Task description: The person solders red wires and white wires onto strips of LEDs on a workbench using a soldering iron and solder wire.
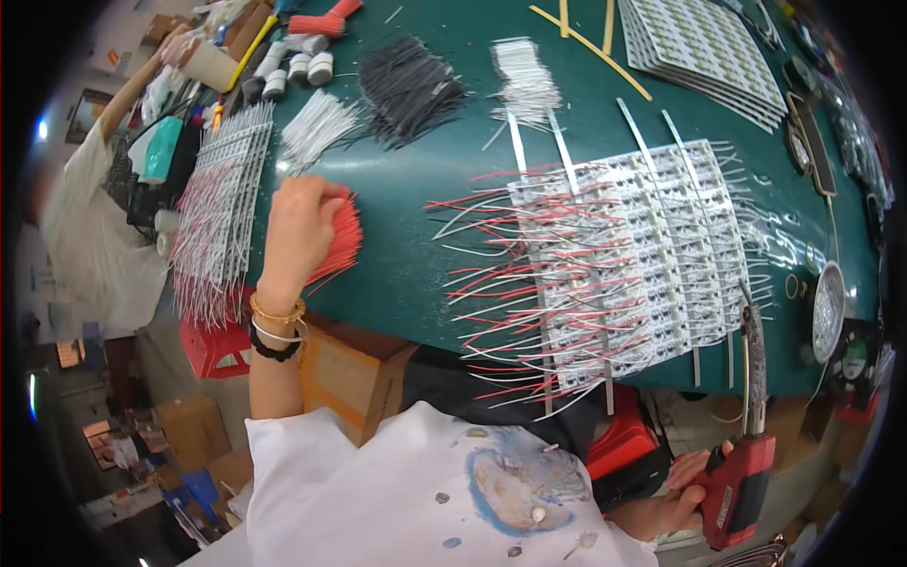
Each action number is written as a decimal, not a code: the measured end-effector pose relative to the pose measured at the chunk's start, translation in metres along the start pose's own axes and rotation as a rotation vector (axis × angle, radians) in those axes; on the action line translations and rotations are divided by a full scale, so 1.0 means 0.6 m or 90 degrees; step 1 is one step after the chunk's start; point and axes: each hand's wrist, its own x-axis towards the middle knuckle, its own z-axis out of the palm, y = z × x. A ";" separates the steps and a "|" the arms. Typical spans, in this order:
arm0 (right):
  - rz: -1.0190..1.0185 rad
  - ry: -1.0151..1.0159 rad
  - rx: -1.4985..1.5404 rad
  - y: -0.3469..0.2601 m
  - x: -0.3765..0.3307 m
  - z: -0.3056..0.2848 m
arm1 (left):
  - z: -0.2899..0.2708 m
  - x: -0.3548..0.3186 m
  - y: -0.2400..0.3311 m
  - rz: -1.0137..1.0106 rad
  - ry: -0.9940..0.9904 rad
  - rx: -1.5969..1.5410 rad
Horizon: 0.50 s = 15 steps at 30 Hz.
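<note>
My left hand [304, 222] reaches over a bundle of short red wires [345, 238] at the table's near edge, left of the middle. Its fingers are curled together at the top of the bundle; what they pinch, if anything, is hidden. At the lower right, my right hand [675, 496] grips a red and black soldering gun [742, 487]. The gun's long, dark-wrapped barrel points up to the right edge of a panel of white circuit boards [628, 265]. Red and white wires fan out from the panel's left side, and metal strips cross it from top to bottom.
A second wired panel [224, 189] lies at the left. Behind are black wires [408, 92], white wires [319, 128], another white bundle [525, 77] and stacked board sheets [704, 57]. A silvery oval dish [828, 312] sits far right. Another person's arm [132, 94] reaches in at upper left.
</note>
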 end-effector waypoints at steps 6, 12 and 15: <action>0.008 -0.021 0.007 -0.007 0.008 0.036 | -0.009 -0.014 -0.004 -0.012 -0.006 -0.103; 0.033 -0.026 0.016 -0.008 0.014 0.050 | -0.018 -0.024 -0.012 -0.107 -0.088 -0.167; 0.042 -0.032 0.024 -0.006 0.021 0.056 | -0.010 -0.027 -0.015 -0.057 -0.056 -0.154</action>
